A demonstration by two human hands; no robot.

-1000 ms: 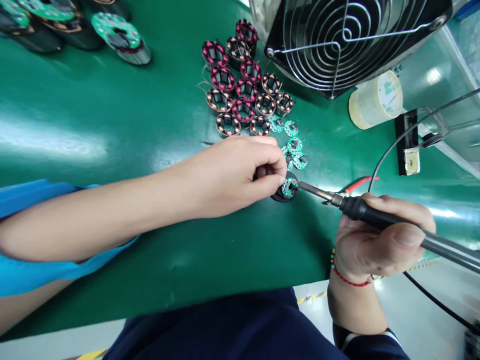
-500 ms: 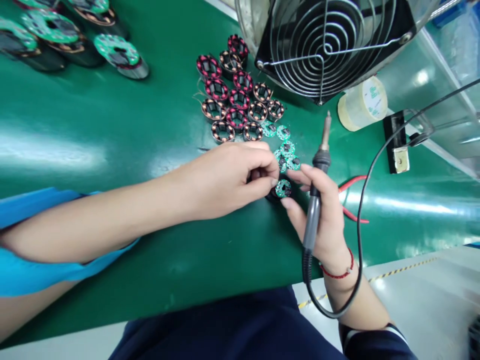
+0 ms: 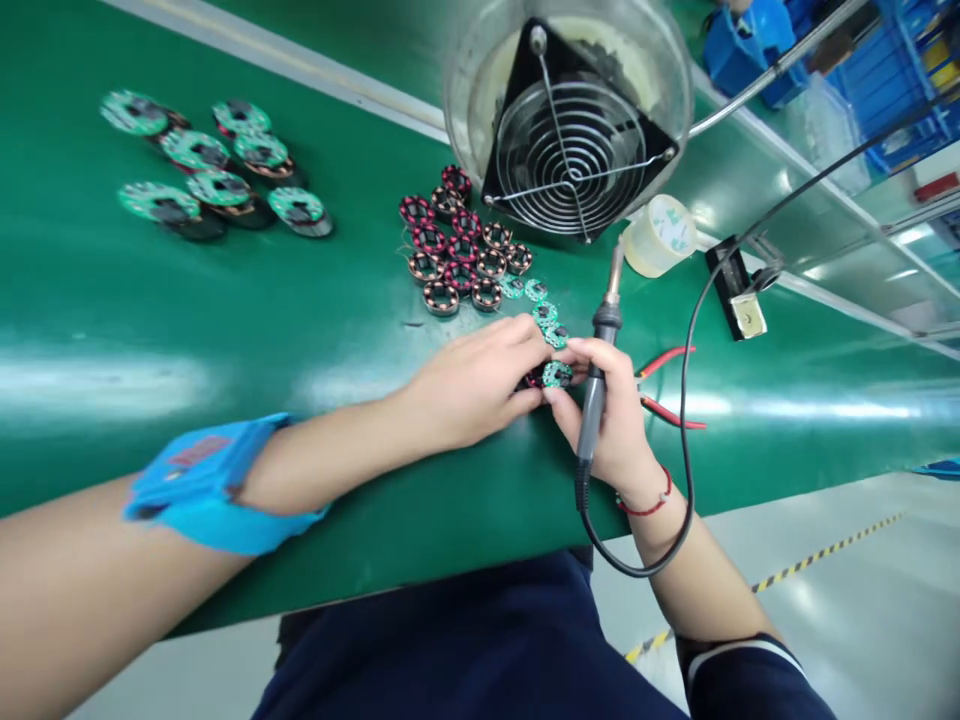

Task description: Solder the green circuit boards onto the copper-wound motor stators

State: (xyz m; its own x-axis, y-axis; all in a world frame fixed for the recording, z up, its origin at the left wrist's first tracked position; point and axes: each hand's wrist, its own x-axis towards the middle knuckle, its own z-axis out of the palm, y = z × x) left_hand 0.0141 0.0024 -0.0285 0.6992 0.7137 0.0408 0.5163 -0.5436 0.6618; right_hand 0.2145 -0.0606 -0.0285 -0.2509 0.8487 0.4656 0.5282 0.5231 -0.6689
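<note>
My left hand (image 3: 491,375) has its fingers closed on the left side of a motor stator (image 3: 534,379) with pink-red windings, mostly hidden by the fingers. Against the stator's right side is a small round green circuit board (image 3: 557,374). At that board's edge are the thumb and fingertips of my right hand (image 3: 621,425). The same hand carries a soldering iron (image 3: 592,410), its handle lying across the palm side and its metal tip pointing away from me. Several loose green circuit boards (image 3: 544,316) lie just beyond my fingertips.
Several stators (image 3: 460,275) stand grouped beyond my left hand. Farther left are several stators topped with boards (image 3: 217,188). A fan (image 3: 574,175), a tape roll (image 3: 660,236), a soldering stand (image 3: 735,290) and red-handled pliers (image 3: 671,412) lie ahead and right. The iron's cord (image 3: 686,400) loops beside my right wrist.
The view has drawn back and turned, showing more of the bench. My left fingers have moved from the board's upper edge to the stator's side, and my right fingertips have closed in on the board.
</note>
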